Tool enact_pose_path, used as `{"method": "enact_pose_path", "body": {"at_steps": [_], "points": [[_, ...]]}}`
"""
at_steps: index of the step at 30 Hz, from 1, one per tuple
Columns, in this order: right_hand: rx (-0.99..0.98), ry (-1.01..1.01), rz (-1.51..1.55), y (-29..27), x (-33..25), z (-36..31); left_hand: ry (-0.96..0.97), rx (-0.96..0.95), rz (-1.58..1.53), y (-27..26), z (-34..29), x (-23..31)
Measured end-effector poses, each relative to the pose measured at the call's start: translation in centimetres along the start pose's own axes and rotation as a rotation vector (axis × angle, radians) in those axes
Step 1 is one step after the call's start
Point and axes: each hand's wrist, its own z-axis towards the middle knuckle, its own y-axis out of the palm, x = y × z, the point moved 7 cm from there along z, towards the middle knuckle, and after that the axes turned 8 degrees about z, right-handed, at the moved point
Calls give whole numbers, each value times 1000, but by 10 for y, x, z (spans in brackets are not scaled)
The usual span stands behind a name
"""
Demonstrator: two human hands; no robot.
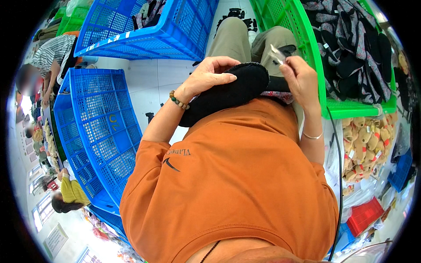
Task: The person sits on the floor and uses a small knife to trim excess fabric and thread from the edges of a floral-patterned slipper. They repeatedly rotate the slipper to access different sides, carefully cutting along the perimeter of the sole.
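My left hand (206, 79), with a beaded bracelet at the wrist, is closed on a black slipper-shaped fabric piece (237, 91). Its thumb lies on the upper face, and the piece's rounded end, with a rough stitched rim, points right. Under it, by my lap, some patterned grey-pink and black fabric (280, 94) shows. Just right of the rounded end, my right hand (303, 83) is raised and pinches a small shiny pointed tool (277, 54), perhaps thread snips. The tool stands apart from the black piece.
On my right, a green crate (323, 83) holds a heap of black and patterned pieces. A blue crate (175, 39) stands front left, with further blue crates (105, 127) beside me. Tan plush items (366, 144) lie right. A black cable (338, 175) hangs nearby. People work far left.
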Motion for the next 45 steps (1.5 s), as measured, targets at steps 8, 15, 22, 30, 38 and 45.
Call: {"method": "enact_pose_path", "body": {"at_steps": [8,15,22,30,38,45], "points": [[-98,-169,-287,12,-28,-11,25,11,29,5,0,4],[-83,-193,-335,19,-29,-10,9,16,18,5,0,3],[-71,-197,-296,20,-27,-12,0,1,5,5,0,3],[-47,-236,-313,28,-33,-8,-17,6,42,3,0,1],[127,-25,-538,16,1,3,-1,6,58,3,-2,5],[-120,325,399,29,28,-4,69,36,14,-3,-3,6]]}}
